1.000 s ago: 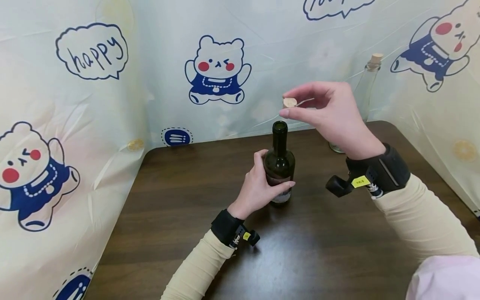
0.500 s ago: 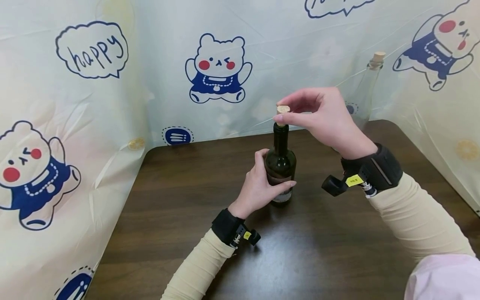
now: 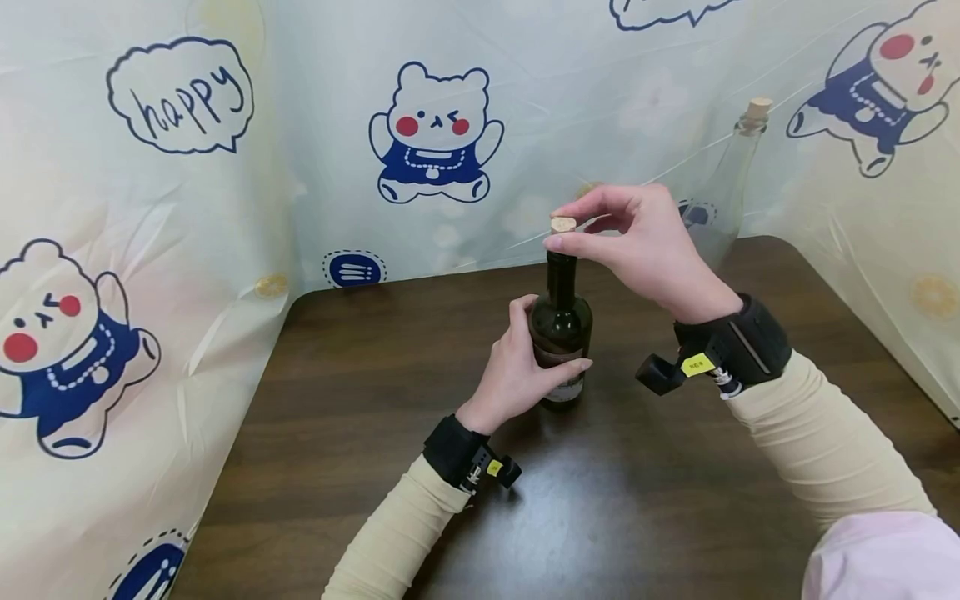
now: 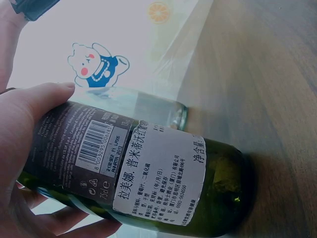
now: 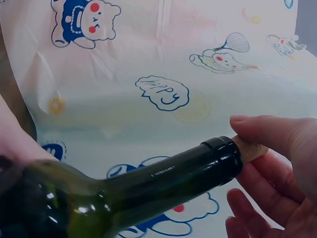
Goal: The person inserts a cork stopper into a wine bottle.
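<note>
A dark green wine bottle (image 3: 560,321) stands upright on the brown table (image 3: 360,400). My left hand (image 3: 517,375) grips its body, thumb across the front; in the left wrist view, a dark label (image 4: 81,148) and a white printed label (image 4: 161,173) show on the glass. At the bottle's mouth my right hand (image 3: 637,242) pinches a cork (image 3: 563,224) between thumb and fingers. The right wrist view shows that cork (image 5: 250,150) seated at the neck opening, with part of it standing out above the rim.
Behind my right hand, at the back right of the table, stands a clear glass bottle (image 3: 731,183) with a cork (image 3: 759,107) in its top. A printed curtain (image 3: 315,150) with cartoon bears hangs around the table's back and sides.
My right hand has moved down and left, bringing the cork from above the bottle onto its mouth. The left hand keeps its grip and the bottle has stayed put.
</note>
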A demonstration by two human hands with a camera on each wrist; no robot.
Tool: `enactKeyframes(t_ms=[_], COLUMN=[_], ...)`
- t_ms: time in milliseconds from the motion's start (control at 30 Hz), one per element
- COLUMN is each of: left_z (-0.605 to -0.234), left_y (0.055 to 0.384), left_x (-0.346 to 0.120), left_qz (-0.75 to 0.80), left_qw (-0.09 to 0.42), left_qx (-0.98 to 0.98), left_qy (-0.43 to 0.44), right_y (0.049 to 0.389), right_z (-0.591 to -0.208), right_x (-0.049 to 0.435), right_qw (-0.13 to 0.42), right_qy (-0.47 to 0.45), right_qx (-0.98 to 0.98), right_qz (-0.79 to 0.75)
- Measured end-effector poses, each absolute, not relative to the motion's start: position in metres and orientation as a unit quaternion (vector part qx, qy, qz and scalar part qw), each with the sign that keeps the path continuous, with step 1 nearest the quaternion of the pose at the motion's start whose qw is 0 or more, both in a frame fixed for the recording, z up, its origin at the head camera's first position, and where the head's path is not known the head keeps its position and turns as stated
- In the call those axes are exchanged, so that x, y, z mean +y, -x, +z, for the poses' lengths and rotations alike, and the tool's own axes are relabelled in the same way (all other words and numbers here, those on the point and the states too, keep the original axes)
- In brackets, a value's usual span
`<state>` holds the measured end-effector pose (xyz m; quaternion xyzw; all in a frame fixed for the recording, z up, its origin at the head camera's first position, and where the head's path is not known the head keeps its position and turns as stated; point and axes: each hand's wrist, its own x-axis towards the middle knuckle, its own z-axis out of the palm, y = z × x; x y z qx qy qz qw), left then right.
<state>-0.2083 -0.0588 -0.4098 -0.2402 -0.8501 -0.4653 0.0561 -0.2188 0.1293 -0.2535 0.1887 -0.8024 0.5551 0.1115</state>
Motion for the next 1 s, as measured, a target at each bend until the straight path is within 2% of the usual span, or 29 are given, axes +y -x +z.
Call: enactKeyframes(t_ms=[100, 300, 400, 833, 1000], left_z=[-0.409, -0.408, -0.408, -0.407, -0.408], left_y=[0.209, 0.210, 0.210, 0.209, 0.210], left_x=[-0.059, -0.059, -0.059, -0.058, -0.059], left_qz=[-0.464, -0.468, -0.474, -0.465, -0.468], left_qw=[0.058, 0.066, 0.067, 0.075, 0.068], left_qx=[-0.850, -0.847, -0.843, -0.845, -0.845], left_qy=[0.241, 0.243, 0.247, 0.252, 0.252], right_y=[0.221, 0.228, 0.229, 0.225, 0.225], right_z=[-0.258, -0.272, -0.279, -0.285, -0.285], right_x=[0.130, 0.119, 0.111, 0.094, 0.094], right_qw=[0.070, -0.106, -0.149, -0.104, -0.105], right_qy=[-0.198, -0.199, -0.200, -0.200, -0.194], right_qx=[-0.780, -0.696, -0.673, -0.654, -0.655], right_qz=[0.589, 0.681, 0.696, 0.722, 0.722])
